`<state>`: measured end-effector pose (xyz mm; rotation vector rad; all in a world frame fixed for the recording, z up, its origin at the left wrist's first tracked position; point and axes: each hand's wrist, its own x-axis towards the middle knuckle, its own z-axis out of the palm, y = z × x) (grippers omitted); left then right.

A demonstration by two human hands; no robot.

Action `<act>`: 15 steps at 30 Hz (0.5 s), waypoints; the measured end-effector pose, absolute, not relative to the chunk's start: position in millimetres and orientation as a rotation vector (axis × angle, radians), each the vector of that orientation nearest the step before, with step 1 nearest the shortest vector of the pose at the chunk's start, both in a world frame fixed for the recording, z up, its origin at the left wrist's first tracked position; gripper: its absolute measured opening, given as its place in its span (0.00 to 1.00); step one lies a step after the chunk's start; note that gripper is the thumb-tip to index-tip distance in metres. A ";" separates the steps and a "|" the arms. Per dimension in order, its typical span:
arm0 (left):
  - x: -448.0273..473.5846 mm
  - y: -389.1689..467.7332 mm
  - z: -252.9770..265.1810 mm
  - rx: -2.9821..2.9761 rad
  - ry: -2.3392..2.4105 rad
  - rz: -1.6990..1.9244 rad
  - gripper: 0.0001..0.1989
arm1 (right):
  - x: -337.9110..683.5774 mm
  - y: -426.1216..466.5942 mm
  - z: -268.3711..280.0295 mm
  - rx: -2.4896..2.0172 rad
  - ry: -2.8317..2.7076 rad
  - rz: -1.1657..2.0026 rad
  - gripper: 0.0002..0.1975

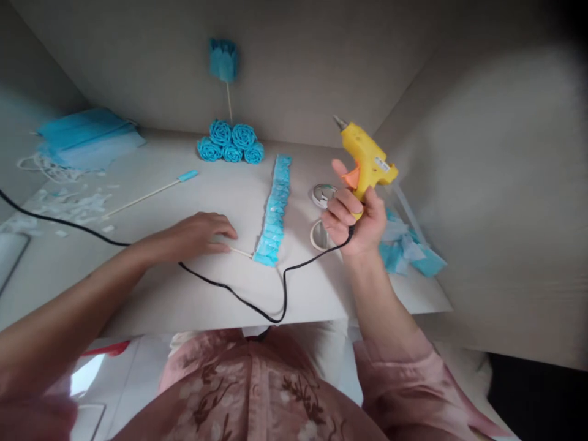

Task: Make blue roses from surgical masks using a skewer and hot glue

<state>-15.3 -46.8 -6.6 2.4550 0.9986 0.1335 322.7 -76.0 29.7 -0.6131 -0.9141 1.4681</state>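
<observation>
My right hand (353,214) is wrapped round the handle of a yellow hot glue gun (367,156), held above the table with its metal nozzle pointing up and left. My left hand (199,237) rests low over the table and pinches a thin wooden stick (241,252) at its fingertips. The far end of that stick meets the lower end of a gathered light-blue strip (274,211), which lies lengthwise away from me. A black cord (229,289) trails from the glue gun, dips towards the front edge and passes by my left forearm.
Several blue rolled roses (232,142) are stacked at the back, and another blue flower (223,60) stands on a stick behind. Face masks (89,138), white scraps (68,205) and a blue-tipped stick (151,196) lie left. Tape rolls (318,235) and blue pieces (408,251) lie right.
</observation>
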 end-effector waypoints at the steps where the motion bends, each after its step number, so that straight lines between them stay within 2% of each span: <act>1: -13.6 -50.8 -10.4 2.481 0.974 0.130 0.16 | 325.5 -76.5 30.4 -0.639 -0.920 1.443 0.25; 4: -14.7 -52.5 -18.8 2.549 1.010 0.122 0.13 | 331.7 -75.6 30.7 -0.680 -0.932 1.388 0.23; 15: -73.3 -52.0 -9.5 2.463 1.252 0.035 0.11 | 329.6 -74.5 27.7 -0.651 -0.972 1.379 0.24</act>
